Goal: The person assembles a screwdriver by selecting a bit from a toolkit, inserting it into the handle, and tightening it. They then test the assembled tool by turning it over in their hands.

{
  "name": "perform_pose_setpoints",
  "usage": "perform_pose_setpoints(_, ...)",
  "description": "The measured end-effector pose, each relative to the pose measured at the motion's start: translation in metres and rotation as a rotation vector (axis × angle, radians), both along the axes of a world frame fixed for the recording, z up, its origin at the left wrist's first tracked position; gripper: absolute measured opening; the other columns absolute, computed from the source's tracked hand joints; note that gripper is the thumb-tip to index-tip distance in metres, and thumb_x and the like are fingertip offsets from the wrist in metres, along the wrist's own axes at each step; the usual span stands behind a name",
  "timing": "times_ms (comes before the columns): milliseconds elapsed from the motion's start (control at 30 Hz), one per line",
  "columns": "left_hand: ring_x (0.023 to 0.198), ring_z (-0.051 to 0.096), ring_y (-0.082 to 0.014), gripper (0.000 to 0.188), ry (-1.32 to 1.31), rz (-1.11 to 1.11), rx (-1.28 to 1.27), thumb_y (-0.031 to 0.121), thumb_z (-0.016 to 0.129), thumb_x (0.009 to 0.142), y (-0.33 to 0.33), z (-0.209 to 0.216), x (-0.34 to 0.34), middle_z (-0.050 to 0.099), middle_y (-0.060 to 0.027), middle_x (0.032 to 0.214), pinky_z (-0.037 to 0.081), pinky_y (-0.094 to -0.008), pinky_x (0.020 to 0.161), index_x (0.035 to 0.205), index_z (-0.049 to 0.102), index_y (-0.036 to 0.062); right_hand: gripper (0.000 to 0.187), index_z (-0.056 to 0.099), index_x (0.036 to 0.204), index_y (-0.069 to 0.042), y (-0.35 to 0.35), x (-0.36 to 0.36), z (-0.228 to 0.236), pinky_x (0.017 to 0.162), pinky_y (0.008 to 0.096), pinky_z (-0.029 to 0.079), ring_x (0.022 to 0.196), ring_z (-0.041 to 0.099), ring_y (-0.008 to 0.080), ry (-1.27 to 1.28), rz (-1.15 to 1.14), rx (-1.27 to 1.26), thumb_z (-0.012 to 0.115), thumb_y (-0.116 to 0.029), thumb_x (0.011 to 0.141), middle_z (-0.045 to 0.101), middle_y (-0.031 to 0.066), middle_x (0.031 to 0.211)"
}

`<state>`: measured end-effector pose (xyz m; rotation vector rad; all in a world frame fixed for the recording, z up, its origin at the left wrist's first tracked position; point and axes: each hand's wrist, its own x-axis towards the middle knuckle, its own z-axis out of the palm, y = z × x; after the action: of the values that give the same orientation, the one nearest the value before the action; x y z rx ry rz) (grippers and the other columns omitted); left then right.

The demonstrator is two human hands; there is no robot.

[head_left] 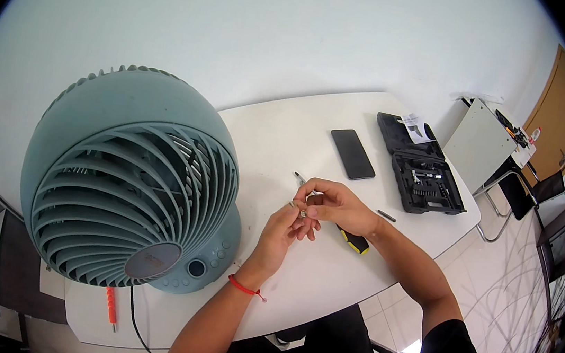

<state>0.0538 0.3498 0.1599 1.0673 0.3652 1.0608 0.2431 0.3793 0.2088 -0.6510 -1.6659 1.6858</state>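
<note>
Nearest to the camera, a rounded grey-green fan (131,173) with curved plastic ribs is placed at the left, perhaps leaving working space. Over the smooth white table (266,140), a small metallic piece (302,214) is pinched by the fingertips of the left hand (281,226) and the right hand (340,208), probably for fine control; a hinged black tool case (398,139) is laid unfolded.

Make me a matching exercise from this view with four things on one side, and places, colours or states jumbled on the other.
Things
1. Small piece
2. Fan
3. Phone
4. Tool case

Descriptions
A. Lying open, toward the right end of the table
B. Held between two hands, the left hand and the right hand
C. Flat and black, left of an open case
D. Grey-green, at the table's left

Right pairs: 1-B, 2-D, 3-C, 4-A.
</note>
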Motion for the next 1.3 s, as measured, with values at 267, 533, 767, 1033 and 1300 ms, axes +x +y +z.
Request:
perform_pose_setpoints(267, 0.075, 0.042, -0.0162, 0.03, -0.169, -0.007, -0.137, 0.036, 0.041, 0.104, -0.004, 0.013, -0.003, 0.037, 0.0004, 0.08, 0.042, -0.039, 0.083, 0.084, 0.041, 0.0135, 0.026, 0.061, 0.113, -0.002, 0.004, 0.007, -0.004, 0.068, 0.0296, 0.049, 0.074, 0.061, 0.0136, 0.064, -0.082, -0.044, 0.051, -0.025, 0.106, 0.063, 0.0062, 0.098)
perform_pose_setpoints(533, 0.064, 0.034, -0.0131, 0.03, -0.37, -0.103, -0.3, 0.032, 0.044, 0.1, -0.003, 0.022, -0.007, 0.032, 0.0017, 0.072, 0.033, -0.0297, 0.064, 0.076, 0.037, 0.0155, 0.029, 0.063, 0.109, -0.001, 0.009, 0.015, 0.001, 0.067, 0.0306, 0.048, 0.072, 0.059, 0.0152, 0.062, -0.218, 0.035, 0.049, -0.026, 0.104, 0.064, 0.008, 0.091)
perform_pose_setpoints(767, 0.056, 0.028, -0.0092, 0.036, -0.522, -0.217, -0.391, 0.032, 0.045, 0.101, -0.002, 0.027, -0.019, 0.03, 0.0045, 0.066, 0.026, -0.0267, 0.055, 0.07, 0.035, 0.0176, 0.027, 0.064, 0.105, -0.001, 0.01, 0.016, 0.004, 0.065, 0.0305, 0.048, 0.069, 0.059, 0.0161, 0.026, -0.261, 0.07, 0.048, -0.023, 0.103, 0.064, 0.0081, 0.086)
perform_pose_setpoints(1033, 0.056, 0.027, -0.0089, 0.037, -0.491, -0.213, -0.382, 0.032, 0.044, 0.103, 0.0, 0.027, -0.022, 0.028, 0.0045, 0.066, 0.024, -0.0262, 0.053, 0.07, 0.033, 0.0173, 0.038, 0.056, 0.085, -0.006, 0.02, 0.019, 0.002, 0.069, 0.0333, 0.044, 0.073, 0.055, 0.019, 0.508, -0.138, -0.354, 0.044, -0.037, 0.104, 0.054, 0.0043, 0.077)
perform_pose_setpoints(1300, 0.063, 0.05, -0.0207, 0.024, 0.721, 0.459, 0.493, 0.02, 0.055, 0.099, -0.001, 0.018, -0.01, 0.051, -0.0058, 0.076, 0.042, -0.0327, 0.061, 0.079, 0.054, 0.0055, 0.048, 0.037, 0.07, -0.015, 0.022, 0.027, 0.004, 0.066, 0.0331, 0.038, 0.059, 0.037, 0.0151, 0.796, 0.047, -0.327, 0.036, -0.046, 0.106, 0.036, -0.0012, 0.065)
